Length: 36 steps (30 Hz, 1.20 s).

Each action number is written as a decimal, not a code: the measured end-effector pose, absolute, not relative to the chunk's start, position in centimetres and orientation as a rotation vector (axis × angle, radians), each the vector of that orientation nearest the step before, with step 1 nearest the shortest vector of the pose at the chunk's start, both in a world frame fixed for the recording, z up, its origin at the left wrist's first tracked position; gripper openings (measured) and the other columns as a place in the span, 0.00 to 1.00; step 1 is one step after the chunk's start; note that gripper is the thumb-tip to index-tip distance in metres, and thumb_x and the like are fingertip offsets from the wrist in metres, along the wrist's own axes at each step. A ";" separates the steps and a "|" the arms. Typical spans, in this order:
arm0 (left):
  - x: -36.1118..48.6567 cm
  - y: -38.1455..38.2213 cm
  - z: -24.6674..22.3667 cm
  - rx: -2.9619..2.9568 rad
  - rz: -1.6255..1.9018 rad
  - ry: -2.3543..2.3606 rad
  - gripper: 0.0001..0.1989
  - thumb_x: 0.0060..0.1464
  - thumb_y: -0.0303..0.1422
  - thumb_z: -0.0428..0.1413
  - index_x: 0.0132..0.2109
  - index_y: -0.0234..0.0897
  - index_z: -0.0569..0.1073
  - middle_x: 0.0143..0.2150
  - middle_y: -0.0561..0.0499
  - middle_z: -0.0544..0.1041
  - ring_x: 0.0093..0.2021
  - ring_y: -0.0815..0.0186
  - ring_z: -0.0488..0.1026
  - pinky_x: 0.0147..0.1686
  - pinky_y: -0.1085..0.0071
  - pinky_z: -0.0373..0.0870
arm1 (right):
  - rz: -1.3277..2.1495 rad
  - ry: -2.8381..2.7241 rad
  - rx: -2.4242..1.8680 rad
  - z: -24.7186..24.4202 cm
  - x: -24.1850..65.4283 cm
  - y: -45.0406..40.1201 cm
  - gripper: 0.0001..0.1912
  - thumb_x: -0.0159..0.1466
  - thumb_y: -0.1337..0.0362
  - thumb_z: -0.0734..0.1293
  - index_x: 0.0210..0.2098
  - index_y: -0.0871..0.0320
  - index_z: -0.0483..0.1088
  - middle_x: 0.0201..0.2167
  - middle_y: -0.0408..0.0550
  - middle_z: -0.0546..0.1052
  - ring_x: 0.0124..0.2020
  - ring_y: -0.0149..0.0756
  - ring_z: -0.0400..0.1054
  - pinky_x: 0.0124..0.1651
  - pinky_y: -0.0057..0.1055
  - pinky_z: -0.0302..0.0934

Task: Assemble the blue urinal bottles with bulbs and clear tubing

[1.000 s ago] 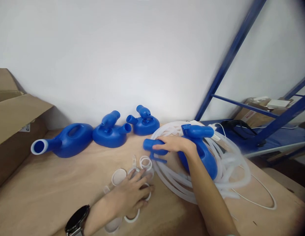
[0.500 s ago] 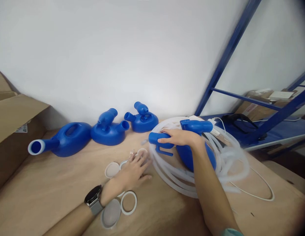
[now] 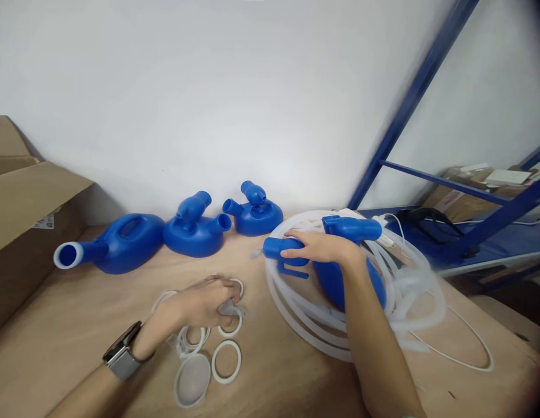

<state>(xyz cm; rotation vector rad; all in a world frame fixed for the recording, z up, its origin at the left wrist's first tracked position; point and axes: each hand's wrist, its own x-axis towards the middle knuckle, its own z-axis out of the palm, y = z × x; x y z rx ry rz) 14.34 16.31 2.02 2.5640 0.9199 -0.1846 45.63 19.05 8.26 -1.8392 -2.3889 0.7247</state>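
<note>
The blue vessel [image 3: 352, 273] under the right hand [image 3: 322, 247] is smooth, glossy plastic; the coiled tubing [image 3: 409, 302] looks translucent, soft plastic. The rings [image 3: 227, 361] are white plastic on a matt, raw wooden tabletop [image 3: 78, 325]; the box [image 3: 26, 215] is dull cardboard

We note a plain white wall [image 3: 209, 87] behind a light wooden tabletop [image 3: 69, 325]. At left stands an open cardboard box [image 3: 21, 209]. At right we record blue metal shelving [image 3: 409, 110], its lower shelf carrying a cardboard carton [image 3: 461, 200], a black cable [image 3: 426, 219] and white papers [image 3: 508, 175]. Lighting is even and soft.
</note>
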 end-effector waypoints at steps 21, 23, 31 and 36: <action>11.1 14.0 3.9 2.507 -0.138 0.973 0.38 0.57 0.38 0.66 0.72 0.55 0.65 0.73 0.49 0.68 0.73 0.45 0.63 0.71 0.46 0.62 | 0.482 -2.436 -1.550 8.2 43.7 18.9 0.40 0.65 0.40 0.71 0.71 0.48 0.65 0.66 0.53 0.75 0.66 0.58 0.69 0.68 0.54 0.62; 10.2 14.2 5.7 2.501 0.142 1.130 0.30 0.63 0.45 0.61 0.70 0.51 0.67 0.69 0.47 0.74 0.65 0.45 0.73 0.62 0.48 0.71 | 0.454 -2.440 -1.387 8.4 41.9 18.3 0.39 0.65 0.42 0.72 0.71 0.47 0.65 0.65 0.52 0.75 0.63 0.55 0.72 0.66 0.52 0.65; 7.0 14.6 9.5 1.845 1.238 1.216 0.29 0.58 0.52 0.65 0.57 0.43 0.67 0.46 0.49 0.79 0.41 0.58 0.81 0.37 0.65 0.79 | 0.579 -2.049 -0.870 7.7 29.1 17.4 0.40 0.64 0.43 0.74 0.71 0.49 0.65 0.66 0.52 0.74 0.65 0.52 0.71 0.66 0.50 0.67; 0.7 18.2 10.2 1.560 1.928 1.236 0.34 0.51 0.43 0.72 0.58 0.43 0.64 0.45 0.50 0.77 0.40 0.64 0.78 0.37 0.71 0.77 | 0.805 -2.039 -0.762 6.3 20.1 20.6 0.63 0.63 0.41 0.75 0.80 0.43 0.29 0.78 0.54 0.52 0.75 0.53 0.56 0.73 0.56 0.58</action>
